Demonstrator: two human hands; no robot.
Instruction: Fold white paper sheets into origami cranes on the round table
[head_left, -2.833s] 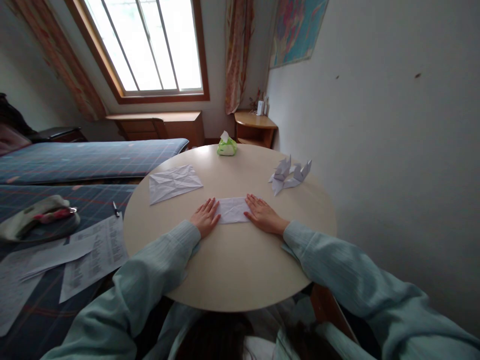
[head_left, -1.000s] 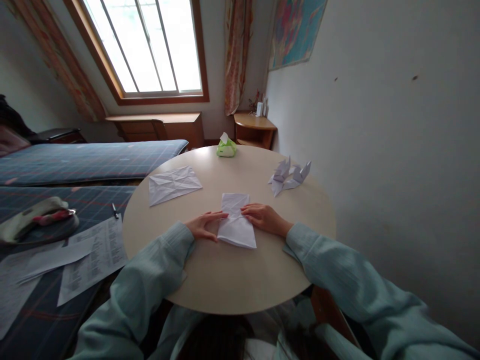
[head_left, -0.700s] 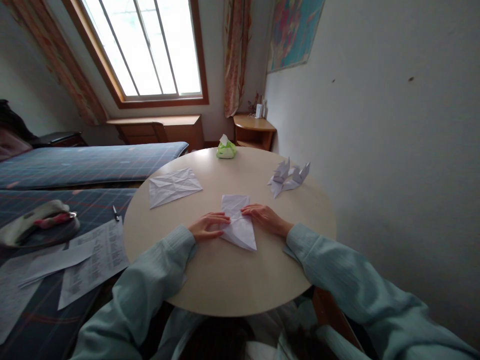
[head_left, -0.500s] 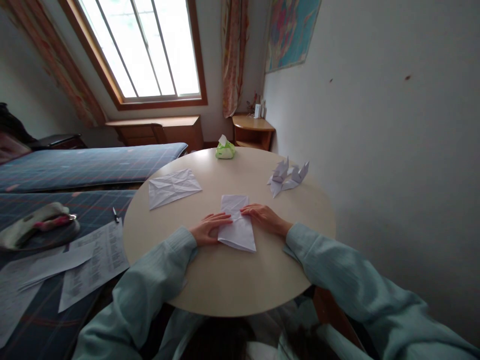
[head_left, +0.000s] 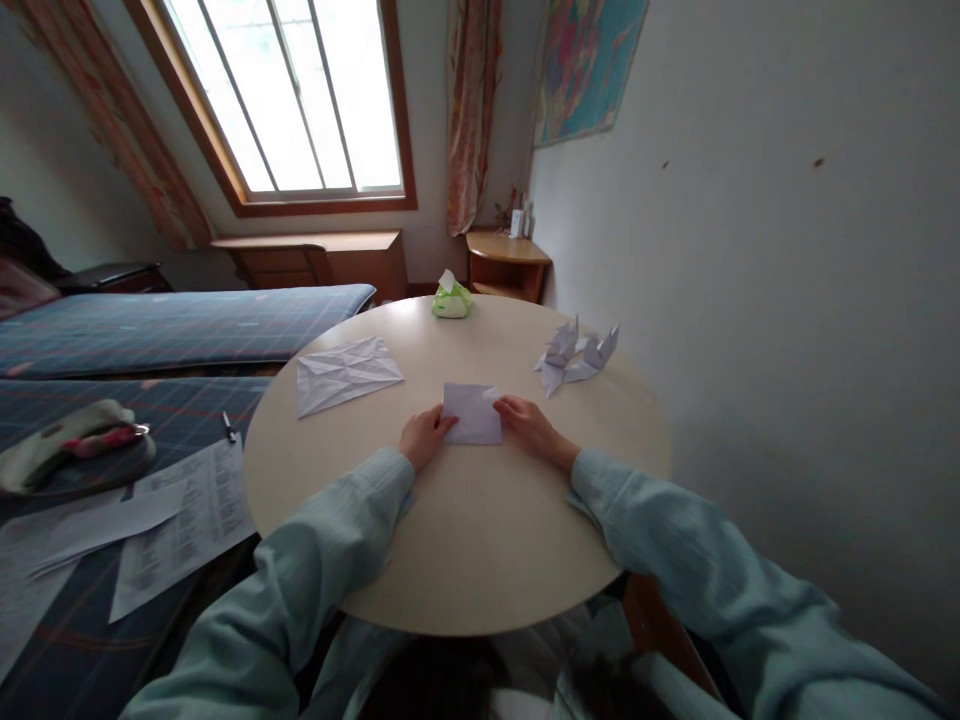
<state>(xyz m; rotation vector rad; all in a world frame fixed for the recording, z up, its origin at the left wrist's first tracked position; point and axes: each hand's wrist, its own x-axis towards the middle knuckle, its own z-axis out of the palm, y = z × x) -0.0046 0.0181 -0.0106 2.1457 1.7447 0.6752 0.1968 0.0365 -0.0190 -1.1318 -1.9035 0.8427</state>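
A small folded white paper (head_left: 472,412) lies flat on the round beige table (head_left: 465,540) in front of me. My left hand (head_left: 424,438) rests at its lower left corner, fingers curled and pinching the edge. My right hand (head_left: 529,428) presses on the paper's right edge with fingers bent down onto it. Both arms wear light green sleeves.
A creased white sheet (head_left: 343,371) lies on the table to the left. Folded paper figures (head_left: 576,354) sit at the right, a green tissue pack (head_left: 452,298) at the far edge. Printed sheets (head_left: 161,515) and a pen (head_left: 229,427) lie on the bed at left.
The paper's near half has been folded up and away from me, so it is now a small rectangle. Both hands moved forward with it to its lower corners.
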